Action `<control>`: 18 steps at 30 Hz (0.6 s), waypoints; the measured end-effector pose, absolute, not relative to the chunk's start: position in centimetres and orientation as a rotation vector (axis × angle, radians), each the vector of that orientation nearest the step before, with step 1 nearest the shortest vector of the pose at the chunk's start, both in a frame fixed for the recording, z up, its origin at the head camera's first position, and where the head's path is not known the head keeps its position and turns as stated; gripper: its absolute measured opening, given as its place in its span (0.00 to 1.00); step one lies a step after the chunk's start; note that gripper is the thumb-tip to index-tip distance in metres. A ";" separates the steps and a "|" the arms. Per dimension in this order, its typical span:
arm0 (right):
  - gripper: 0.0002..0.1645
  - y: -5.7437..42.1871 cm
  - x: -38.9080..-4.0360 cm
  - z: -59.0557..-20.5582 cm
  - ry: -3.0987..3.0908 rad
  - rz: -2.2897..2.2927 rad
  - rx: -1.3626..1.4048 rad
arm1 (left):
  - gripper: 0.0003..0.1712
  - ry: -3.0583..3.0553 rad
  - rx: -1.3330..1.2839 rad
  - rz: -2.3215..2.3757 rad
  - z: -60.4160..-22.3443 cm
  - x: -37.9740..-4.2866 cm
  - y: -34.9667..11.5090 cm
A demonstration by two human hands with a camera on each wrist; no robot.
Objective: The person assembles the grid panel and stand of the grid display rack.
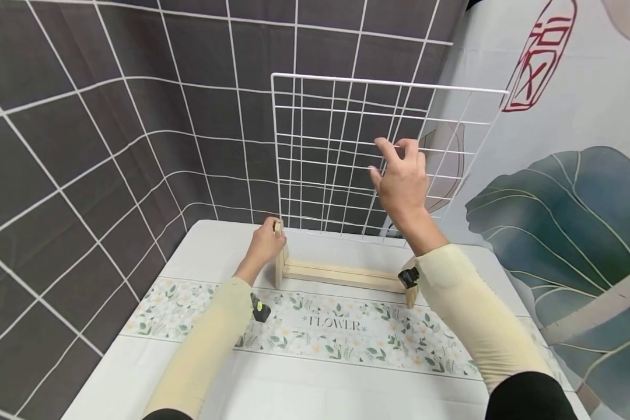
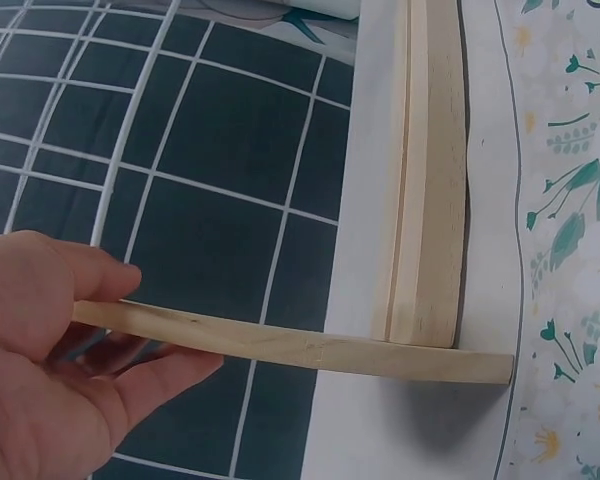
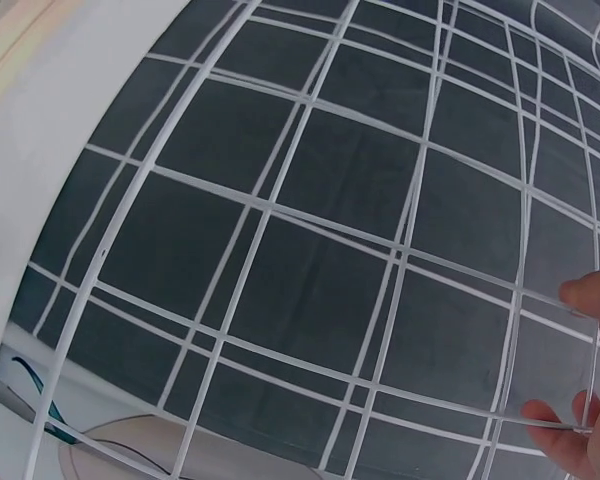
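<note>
My left hand (image 1: 264, 242) holds the upper end of a pale wooden side piece (image 2: 290, 346), with the thumb on one face and fingers on the other in the left wrist view. That piece belongs to a wooden stand, whose long grooved crossbar (image 1: 346, 276) runs low to the right toward a second side piece (image 1: 412, 296). A white wire grid panel (image 1: 388, 83) rises behind the stand, tilted slightly. My right hand (image 1: 403, 181) grips the grid's wires right of its middle; in the right wrist view its fingertips (image 3: 548, 414) curl about a wire crossing.
The stand is on a white table covering (image 1: 273, 385) with a floral band lettered "FLOWER". A dark cloth (image 1: 47, 151) with white grid lines hangs at the back and left. To the right hangs a pale cloth with a large blue-green leaf print (image 1: 572, 204).
</note>
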State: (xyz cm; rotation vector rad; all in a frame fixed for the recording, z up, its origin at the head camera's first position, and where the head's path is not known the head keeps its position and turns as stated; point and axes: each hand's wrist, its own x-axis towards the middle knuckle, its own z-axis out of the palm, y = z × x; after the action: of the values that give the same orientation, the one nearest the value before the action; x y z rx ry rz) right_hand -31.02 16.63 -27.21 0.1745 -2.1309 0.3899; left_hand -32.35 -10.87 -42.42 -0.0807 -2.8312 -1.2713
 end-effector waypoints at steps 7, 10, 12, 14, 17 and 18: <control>0.29 16.5 -31.1 -27.7 -2.152 0.374 0.175 | 0.36 -2.763 -0.124 -1.352 -41.2 -32.4 -11.3; 0.28 16.5 -31.1 -27.9 -2.151 0.379 0.178 | 0.35 -2.621 -0.098 -1.409 -39.8 -32.4 -11.3; 0.28 16.5 -31.1 -28.1 -2.151 0.381 0.179 | 0.34 -2.525 -0.080 -1.424 -38.8 -32.4 -11.2; 0.28 16.5 -31.1 -28.2 -2.151 0.382 0.179 | 0.34 -2.448 -0.077 -1.429 -37.7 -32.4 -11.1; 0.28 16.5 -31.0 -28.5 -2.150 0.381 0.181 | 0.35 -2.365 -0.101 -1.423 -36.3 -32.3 -10.7; 0.28 16.5 -31.1 -28.6 -2.149 0.380 0.181 | 0.35 -2.342 -0.111 -1.421 -35.9 -32.2 -10.5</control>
State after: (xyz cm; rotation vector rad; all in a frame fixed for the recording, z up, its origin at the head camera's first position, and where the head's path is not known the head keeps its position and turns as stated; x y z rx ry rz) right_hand -31.07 16.51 -28.63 0.1813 -2.1493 0.3799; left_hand -32.21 -10.47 -35.87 -0.1107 -2.3423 -1.4214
